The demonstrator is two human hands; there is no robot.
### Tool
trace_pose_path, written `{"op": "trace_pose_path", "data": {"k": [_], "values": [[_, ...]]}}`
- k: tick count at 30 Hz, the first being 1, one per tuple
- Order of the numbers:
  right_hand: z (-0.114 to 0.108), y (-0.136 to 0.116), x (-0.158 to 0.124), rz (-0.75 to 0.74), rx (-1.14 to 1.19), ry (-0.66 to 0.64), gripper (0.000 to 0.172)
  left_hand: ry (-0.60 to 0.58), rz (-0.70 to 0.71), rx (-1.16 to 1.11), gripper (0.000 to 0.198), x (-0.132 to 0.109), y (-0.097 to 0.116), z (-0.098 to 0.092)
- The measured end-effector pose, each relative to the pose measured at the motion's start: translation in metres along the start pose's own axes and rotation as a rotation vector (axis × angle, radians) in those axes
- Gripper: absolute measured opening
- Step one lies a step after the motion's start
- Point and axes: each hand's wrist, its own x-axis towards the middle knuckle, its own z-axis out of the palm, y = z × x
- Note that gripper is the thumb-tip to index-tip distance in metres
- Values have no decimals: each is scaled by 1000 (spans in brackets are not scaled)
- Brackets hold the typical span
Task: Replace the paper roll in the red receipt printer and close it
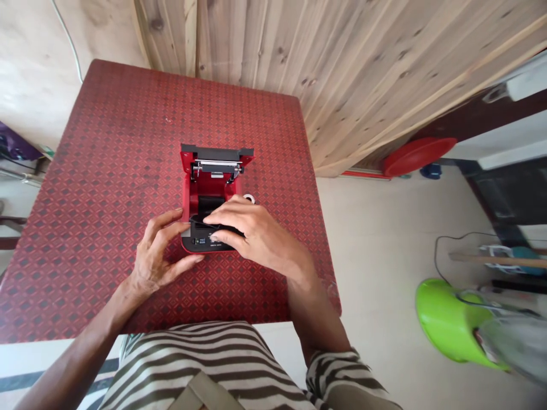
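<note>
A small red and black device (187, 196) stands on the red patterned table (128, 131) with its lid (217, 154) raised at the back. Inside the open bay lies a black roller-like part (210, 203). My left hand (160, 250) rests against the device's left front corner, fingers apart, the thumb near its front edge. Over the front right of the device, my right hand (252, 228) pinches a thin black piece (205, 223) at the bay's front edge. A small white ring (248, 198) shows just behind my right hand.
Wooden planks (273, 45) rise behind the table. On the floor to the right are a bright green stool-like object (448, 319), a red basin (419, 156) and a cable (436, 250). A purple object (17, 142) is at the far left.
</note>
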Motion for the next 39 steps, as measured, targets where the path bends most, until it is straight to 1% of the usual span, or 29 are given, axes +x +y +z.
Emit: {"op": "trace_pose_path", "data": {"k": [2,3,5,7,8,9,10,12,13,14,16,18,21,23,25,28,33,36,39], "values": [[10,-2,-2,-7,-27,59,17,-34,-7,-9,61,9,2,-12],[14,-3,-2,-6,-49,87,18,-31,-1,-10,61,16,2,-18],[20,-5,-5,-4,-98,147,21,18,41,14,61,37,2,-28],[24,-9,-8,-6,-138,213,21,81,96,70,58,65,-3,-32],[26,-10,-11,-2,-156,247,22,98,121,107,58,79,-7,-31],[28,-11,-13,5,-175,276,22,72,95,132,59,94,-11,-28],[29,-13,-15,13,-196,303,23,49,79,125,64,107,-16,-24],[33,-14,-20,22,-239,347,24,-48,73,55,78,125,-23,-15],[35,-14,-22,21,-258,365,24,-99,50,18,81,130,-26,-10],[36,-15,-24,16,-274,380,24,-130,41,-11,84,131,-27,-7],[39,-15,-27,-6,-295,407,24,-160,48,-50,85,124,-26,-6],[42,-14,-31,-36,-303,434,23,-184,116,-61,87,107,-22,-8],[45,-13,-35,-59,-320,459,22,-253,271,-18,90,79,-16,-14],[46,-13,-37,-53,-336,461,23,-265,316,8,90,65,-14,-14],[47,-12,-37,-44,-347,458,24,-250,327,26,93,57,-14,-11],[48,-12,-37,-33,-344,459,23,-223,353,55,93,54,-15,-7],[46,-14,-36,-37,-313,474,19,-189,380,92,86,55,-18,-3],[43,-15,-38,-54,-271,530,17,-187,374,99,83,55,-18,-3],[42,-15,-44,-45,-287,590,22,-215,356,96,84,53,-18,-2]]}}
